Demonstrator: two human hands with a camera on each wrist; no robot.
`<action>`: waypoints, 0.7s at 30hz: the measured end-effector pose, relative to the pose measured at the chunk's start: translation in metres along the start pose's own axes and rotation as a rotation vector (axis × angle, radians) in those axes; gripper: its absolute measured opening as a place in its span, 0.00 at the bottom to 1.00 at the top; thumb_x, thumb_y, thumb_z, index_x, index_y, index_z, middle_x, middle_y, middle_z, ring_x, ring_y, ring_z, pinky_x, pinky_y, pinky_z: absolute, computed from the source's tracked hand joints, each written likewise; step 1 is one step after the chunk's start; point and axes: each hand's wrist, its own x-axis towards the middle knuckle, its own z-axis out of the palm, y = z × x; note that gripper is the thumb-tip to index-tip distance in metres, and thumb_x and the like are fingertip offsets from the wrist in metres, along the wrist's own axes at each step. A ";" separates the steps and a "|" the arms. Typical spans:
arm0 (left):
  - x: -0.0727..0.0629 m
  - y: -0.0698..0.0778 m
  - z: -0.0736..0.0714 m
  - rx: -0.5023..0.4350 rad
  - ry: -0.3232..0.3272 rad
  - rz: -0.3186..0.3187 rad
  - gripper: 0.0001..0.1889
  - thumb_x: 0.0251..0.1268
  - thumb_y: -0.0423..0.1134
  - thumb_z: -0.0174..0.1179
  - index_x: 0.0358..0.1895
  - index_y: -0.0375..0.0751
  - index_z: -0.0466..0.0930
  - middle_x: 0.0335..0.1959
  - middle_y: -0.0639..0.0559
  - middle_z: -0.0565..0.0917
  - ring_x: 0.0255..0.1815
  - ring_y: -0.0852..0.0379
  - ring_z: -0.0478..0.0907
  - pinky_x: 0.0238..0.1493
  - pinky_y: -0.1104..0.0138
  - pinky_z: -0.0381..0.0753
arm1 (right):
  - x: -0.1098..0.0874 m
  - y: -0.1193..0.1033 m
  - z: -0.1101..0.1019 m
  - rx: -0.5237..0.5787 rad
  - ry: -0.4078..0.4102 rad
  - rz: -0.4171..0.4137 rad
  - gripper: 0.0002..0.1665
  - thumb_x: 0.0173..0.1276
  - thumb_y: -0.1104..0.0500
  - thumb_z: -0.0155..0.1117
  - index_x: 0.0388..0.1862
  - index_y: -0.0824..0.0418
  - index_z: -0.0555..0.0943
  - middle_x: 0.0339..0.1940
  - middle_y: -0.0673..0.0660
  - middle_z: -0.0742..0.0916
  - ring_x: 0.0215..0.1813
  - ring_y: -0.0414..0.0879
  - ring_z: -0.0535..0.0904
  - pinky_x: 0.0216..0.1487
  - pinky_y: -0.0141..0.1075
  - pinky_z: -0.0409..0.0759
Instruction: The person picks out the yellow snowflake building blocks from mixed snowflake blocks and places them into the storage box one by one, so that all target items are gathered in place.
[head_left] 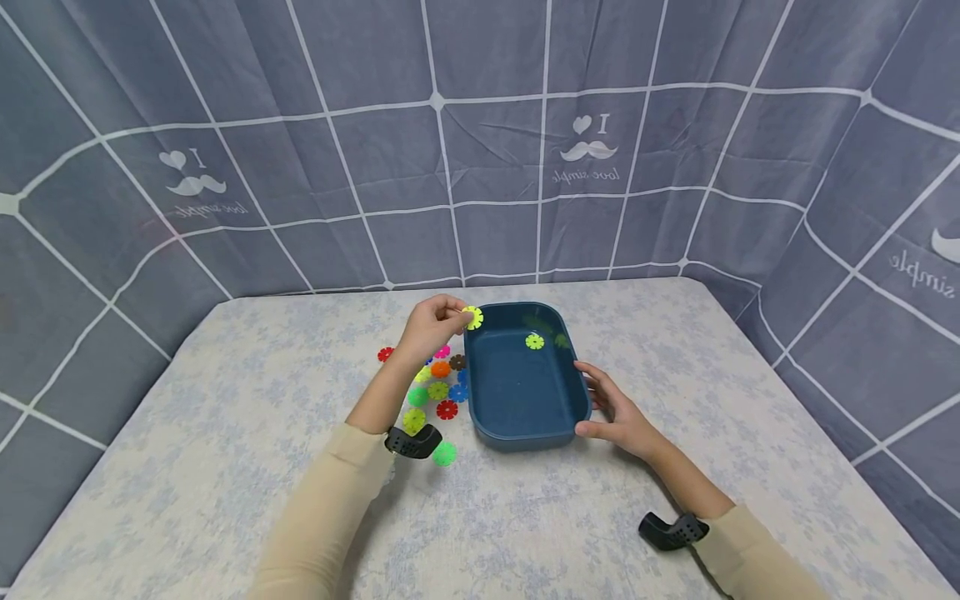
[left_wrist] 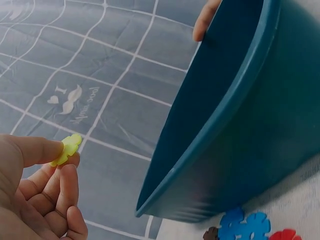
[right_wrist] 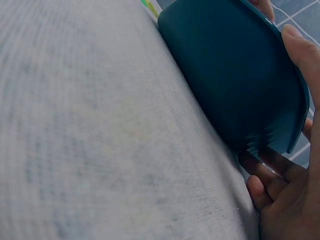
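Observation:
My left hand pinches a yellow-green snowflake disc between thumb and fingers, above the far left corner of a dark blue plastic bin. Seen from the left wrist, the disc is held beside the bin's rim. Another yellow-green disc is inside the bin, toward its far end. My right hand holds the bin's right side; in the right wrist view the thumb lies at the rim and fingers bend against the outer wall.
Loose discs in several colours lie left of the bin, among them an orange one, a red one and a green one. The pale patterned tabletop meets a grey-blue gridded curtain at the back.

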 end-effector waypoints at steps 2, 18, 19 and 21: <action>0.001 0.001 0.003 -0.005 -0.003 0.003 0.11 0.69 0.38 0.59 0.45 0.32 0.78 0.34 0.42 0.81 0.41 0.38 0.78 0.41 0.61 0.76 | 0.000 0.000 0.000 -0.003 0.002 0.007 0.52 0.62 0.58 0.70 0.79 0.55 0.52 0.73 0.70 0.62 0.70 0.67 0.60 0.60 0.31 0.67; 0.011 -0.003 0.023 -0.062 -0.033 0.000 0.10 0.68 0.34 0.59 0.45 0.29 0.78 0.32 0.45 0.80 0.41 0.38 0.79 0.53 0.48 0.76 | 0.001 -0.002 0.001 -0.005 0.006 0.012 0.52 0.62 0.58 0.70 0.78 0.56 0.52 0.73 0.70 0.62 0.70 0.67 0.62 0.60 0.32 0.68; 0.012 -0.002 0.024 -0.059 -0.035 0.001 0.10 0.68 0.35 0.59 0.45 0.29 0.78 0.32 0.45 0.80 0.40 0.39 0.79 0.52 0.47 0.76 | 0.001 -0.002 0.001 -0.004 0.006 0.011 0.52 0.61 0.58 0.70 0.78 0.56 0.52 0.73 0.70 0.62 0.70 0.67 0.61 0.60 0.32 0.68; 0.012 -0.002 0.027 -0.054 -0.040 0.003 0.10 0.68 0.35 0.59 0.45 0.30 0.78 0.32 0.45 0.81 0.40 0.40 0.79 0.52 0.47 0.76 | 0.001 -0.001 0.001 -0.002 0.005 0.008 0.52 0.62 0.58 0.70 0.78 0.56 0.52 0.73 0.70 0.62 0.70 0.67 0.61 0.60 0.31 0.68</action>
